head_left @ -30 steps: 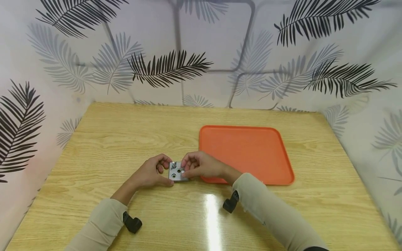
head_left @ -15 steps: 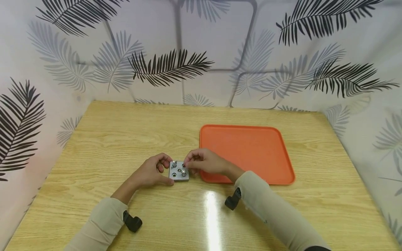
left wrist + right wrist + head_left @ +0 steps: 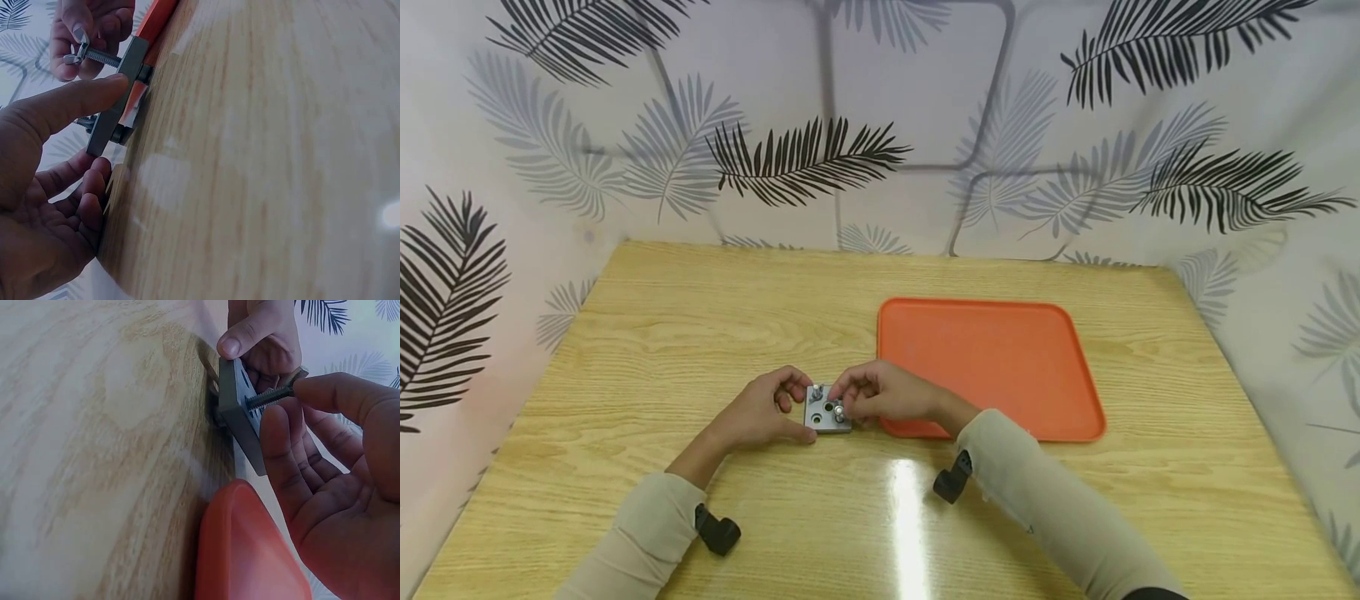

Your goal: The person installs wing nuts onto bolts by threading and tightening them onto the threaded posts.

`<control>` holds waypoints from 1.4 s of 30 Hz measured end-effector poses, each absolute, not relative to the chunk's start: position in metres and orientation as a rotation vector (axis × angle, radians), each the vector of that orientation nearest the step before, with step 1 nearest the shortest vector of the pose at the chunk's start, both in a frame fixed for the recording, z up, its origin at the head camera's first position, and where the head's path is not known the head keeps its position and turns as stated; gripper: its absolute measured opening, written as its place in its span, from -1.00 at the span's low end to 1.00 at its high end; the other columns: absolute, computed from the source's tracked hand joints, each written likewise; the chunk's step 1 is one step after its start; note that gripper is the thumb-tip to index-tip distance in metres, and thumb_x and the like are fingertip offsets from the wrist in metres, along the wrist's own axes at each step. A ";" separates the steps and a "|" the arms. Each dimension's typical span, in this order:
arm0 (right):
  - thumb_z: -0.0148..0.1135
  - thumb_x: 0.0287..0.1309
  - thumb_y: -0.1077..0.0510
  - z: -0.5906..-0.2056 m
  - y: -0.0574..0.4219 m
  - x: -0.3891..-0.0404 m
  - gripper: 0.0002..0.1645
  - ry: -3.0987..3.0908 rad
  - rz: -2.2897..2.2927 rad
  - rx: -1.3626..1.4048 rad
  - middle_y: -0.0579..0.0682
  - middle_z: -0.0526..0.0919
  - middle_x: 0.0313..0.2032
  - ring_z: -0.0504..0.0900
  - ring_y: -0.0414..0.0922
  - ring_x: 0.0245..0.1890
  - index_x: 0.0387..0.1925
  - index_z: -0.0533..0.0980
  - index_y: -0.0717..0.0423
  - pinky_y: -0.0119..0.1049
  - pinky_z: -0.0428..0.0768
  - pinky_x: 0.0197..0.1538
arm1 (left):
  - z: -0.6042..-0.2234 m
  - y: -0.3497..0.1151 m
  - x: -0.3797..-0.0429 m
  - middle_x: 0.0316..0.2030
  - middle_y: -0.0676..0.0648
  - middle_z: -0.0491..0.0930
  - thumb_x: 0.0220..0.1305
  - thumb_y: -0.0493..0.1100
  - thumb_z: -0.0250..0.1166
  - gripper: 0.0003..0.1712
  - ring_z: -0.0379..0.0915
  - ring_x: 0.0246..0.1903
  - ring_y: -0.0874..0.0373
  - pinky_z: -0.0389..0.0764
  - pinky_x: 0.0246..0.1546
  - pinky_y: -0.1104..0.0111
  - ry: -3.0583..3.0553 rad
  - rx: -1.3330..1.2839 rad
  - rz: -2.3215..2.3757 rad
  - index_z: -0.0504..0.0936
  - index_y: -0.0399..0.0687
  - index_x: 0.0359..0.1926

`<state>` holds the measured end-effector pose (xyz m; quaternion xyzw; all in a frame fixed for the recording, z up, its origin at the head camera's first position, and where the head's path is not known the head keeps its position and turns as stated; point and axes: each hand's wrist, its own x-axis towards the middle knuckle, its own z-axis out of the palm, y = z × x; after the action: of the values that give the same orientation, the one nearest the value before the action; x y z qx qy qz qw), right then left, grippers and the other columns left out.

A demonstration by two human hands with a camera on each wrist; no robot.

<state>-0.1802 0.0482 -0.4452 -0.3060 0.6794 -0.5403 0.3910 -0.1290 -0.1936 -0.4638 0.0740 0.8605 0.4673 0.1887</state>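
Note:
A small grey square metal plate (image 3: 828, 421) with several holes stands slightly off the table on bolt heads. My left hand (image 3: 762, 410) grips its left side, thumb on the near edge and fingers at the far edge. A threaded bolt (image 3: 269, 397) rises from the plate's near right part, with a wing nut (image 3: 78, 50) at its upper end. The thumb and fingers of my right hand (image 3: 887, 393) pinch this wing nut. Another bolt with a wing nut (image 3: 816, 390) stands at the far left corner. My right fingers hide the plate's far right corner in the head view.
An orange-red tray (image 3: 985, 303) lies just right of the plate, under my right forearm. The wooden table (image 3: 700, 317) meets a leaf-patterned curtain (image 3: 895, 208) at its back and sides. A bright reflection crosses the table's near middle.
My right fingers lifted off the near right bolt's wing nut toward the far right, then came back onto it. The left hand and the plate stay in place.

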 end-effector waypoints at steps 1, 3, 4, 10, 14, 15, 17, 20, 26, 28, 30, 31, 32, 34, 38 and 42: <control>0.10 0.23 0.45 -0.446 0.048 -0.180 -0.68 1.728 -1.378 -0.772 -0.05 0.60 -0.40 0.55 -0.23 -0.45 0.02 0.48 0.48 -0.41 0.55 -0.34 | -0.464 -0.194 -0.129 -0.15 -0.10 0.45 -0.12 -0.15 0.64 -0.29 0.28 -0.27 0.07 0.37 -0.25 0.31 2.419 0.207 1.315 0.50 -0.13 0.07; 0.13 0.23 0.44 -0.446 0.048 -0.179 -0.71 1.742 -1.383 -0.766 -0.08 0.60 -0.41 0.57 -0.23 -0.45 -0.02 0.49 0.46 -0.42 0.57 -0.35 | -0.464 -0.193 -0.129 -0.15 -0.10 0.45 -0.12 -0.15 0.64 -0.29 0.28 -0.27 0.07 0.37 -0.25 0.31 2.420 0.205 1.312 0.50 -0.12 0.07; 0.15 0.23 0.43 -0.446 0.048 -0.178 -0.74 1.748 -1.386 -0.764 -0.09 0.60 -0.42 0.58 -0.23 -0.45 -0.04 0.49 0.46 -0.43 0.57 -0.36 | -0.464 -0.193 -0.129 -0.15 -0.10 0.45 -0.12 -0.16 0.64 -0.29 0.28 -0.27 0.07 0.37 -0.25 0.31 2.418 0.204 1.313 0.50 -0.12 0.07; 0.26 0.21 0.38 -0.448 0.049 -0.177 -0.85 1.779 -1.383 -0.760 -0.11 0.56 -0.46 0.57 -0.21 -0.49 -0.20 0.49 0.38 -0.41 0.58 -0.40 | -0.463 -0.193 -0.129 -0.16 -0.09 0.45 -0.13 -0.18 0.64 -0.29 0.29 -0.27 0.07 0.38 -0.24 0.30 2.419 0.207 1.318 0.50 -0.12 0.06; 0.20 0.32 0.28 -0.448 0.050 -0.178 -0.87 1.833 -1.377 -0.722 -0.07 0.57 -0.45 0.55 -0.20 -0.47 -0.21 0.52 0.33 -0.38 0.58 -0.37 | -0.463 -0.193 -0.129 -0.16 -0.10 0.45 -0.13 -0.19 0.64 -0.29 0.29 -0.27 0.07 0.38 -0.23 0.30 2.422 0.200 1.319 0.50 -0.13 0.06; 0.17 0.36 0.26 -0.448 0.050 -0.179 -0.85 1.844 -1.382 -0.718 -0.05 0.57 -0.44 0.55 -0.20 -0.46 -0.20 0.52 0.34 -0.37 0.58 -0.36 | -0.463 -0.193 -0.129 -0.16 -0.10 0.45 -0.13 -0.18 0.64 -0.29 0.29 -0.26 0.07 0.38 -0.23 0.30 2.420 0.196 1.319 0.50 -0.13 0.06; 0.11 0.40 0.25 -0.448 0.051 -0.180 -0.80 1.858 -1.391 -0.715 -0.04 0.57 -0.42 0.53 -0.21 -0.44 -0.16 0.53 0.37 -0.37 0.57 -0.34 | -0.463 -0.193 -0.128 -0.16 -0.10 0.45 -0.12 -0.18 0.64 -0.28 0.29 -0.26 0.07 0.38 -0.23 0.30 2.415 0.187 1.318 0.49 -0.13 0.07; 0.09 0.39 0.30 -0.447 0.051 -0.182 -0.80 1.837 -1.402 -0.736 -0.01 0.58 -0.39 0.53 -0.22 -0.43 -0.11 0.52 0.42 -0.37 0.57 -0.34 | -0.464 -0.193 -0.128 -0.15 -0.10 0.45 -0.12 -0.17 0.64 -0.28 0.29 -0.25 0.06 0.38 -0.22 0.29 2.407 0.180 1.319 0.49 -0.14 0.08; 0.12 0.29 0.42 -0.449 0.052 -0.184 -0.72 1.748 -1.396 -0.783 0.05 0.64 -0.36 0.57 -0.21 -0.45 0.01 0.49 0.46 -0.38 0.57 -0.34 | -0.463 -0.193 -0.129 -0.14 -0.10 0.46 -0.12 -0.17 0.64 -0.28 0.29 -0.26 0.06 0.38 -0.22 0.29 2.421 0.190 1.318 0.50 -0.14 0.08; 0.14 0.27 0.43 -0.450 0.052 -0.184 -0.67 1.719 -1.397 -0.778 0.01 0.65 -0.36 0.57 -0.20 -0.45 0.06 0.47 0.47 -0.39 0.56 -0.34 | -0.463 -0.193 -0.129 -0.15 -0.10 0.46 -0.12 -0.17 0.64 -0.29 0.29 -0.26 0.06 0.38 -0.23 0.30 2.422 0.194 1.318 0.50 -0.14 0.08; 0.13 0.26 0.44 -0.450 0.052 -0.183 -0.63 1.701 -1.396 -0.775 -0.04 0.64 -0.37 0.56 -0.20 -0.45 0.10 0.46 0.47 -0.39 0.55 -0.34 | -0.464 -0.193 -0.129 -0.15 -0.10 0.46 -0.12 -0.17 0.64 -0.29 0.29 -0.27 0.07 0.38 -0.24 0.30 2.421 0.196 1.317 0.50 -0.13 0.07; 0.13 0.26 0.44 -0.450 0.051 -0.183 -0.62 1.697 -1.395 -0.773 -0.07 0.64 -0.38 0.56 -0.20 -0.45 0.11 0.45 0.46 -0.39 0.54 -0.34 | -0.464 -0.193 -0.129 -0.15 -0.10 0.46 -0.12 -0.17 0.64 -0.29 0.29 -0.27 0.07 0.38 -0.24 0.30 2.421 0.197 1.315 0.50 -0.13 0.07; 0.13 0.26 0.44 -0.451 0.051 -0.183 -0.62 1.697 -1.393 -0.776 -0.08 0.64 -0.39 0.55 -0.20 -0.45 0.11 0.45 0.47 -0.39 0.54 -0.34 | -0.464 -0.193 -0.129 -0.15 -0.10 0.46 -0.12 -0.17 0.64 -0.29 0.28 -0.27 0.07 0.38 -0.24 0.30 2.420 0.196 1.315 0.50 -0.13 0.07; 0.12 0.25 0.44 -0.451 0.051 -0.182 -0.63 1.700 -1.391 -0.791 -0.10 0.63 -0.39 0.54 -0.21 -0.46 0.09 0.46 0.48 -0.40 0.53 -0.35 | -0.464 -0.193 -0.129 -0.15 -0.10 0.46 -0.12 -0.17 0.64 -0.29 0.28 -0.27 0.07 0.38 -0.24 0.30 2.419 0.194 1.314 0.50 -0.13 0.07; 0.15 0.23 0.43 -0.451 0.049 -0.181 -0.68 1.718 -1.396 -0.789 -0.10 0.61 -0.40 0.54 -0.22 -0.48 0.02 0.48 0.48 -0.42 0.53 -0.37 | -0.464 -0.193 -0.129 -0.15 -0.10 0.45 -0.12 -0.17 0.64 -0.29 0.28 -0.26 0.07 0.38 -0.23 0.30 2.417 0.189 1.315 0.49 -0.13 0.07; 0.22 0.21 0.41 -0.451 0.047 -0.180 -0.78 1.747 -1.395 -0.771 -0.11 0.58 -0.44 0.56 -0.22 -0.47 -0.11 0.49 0.42 -0.43 0.55 -0.39 | -0.464 -0.193 -0.129 -0.15 -0.10 0.45 -0.12 -0.18 0.64 -0.29 0.29 -0.26 0.07 0.38 -0.23 0.31 2.412 0.190 1.320 0.49 -0.13 0.07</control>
<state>-0.1799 0.0468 -0.4507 -0.3018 0.6837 -0.5461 0.3785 -0.1290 -0.1934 -0.4642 0.0677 0.8590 0.4700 0.1916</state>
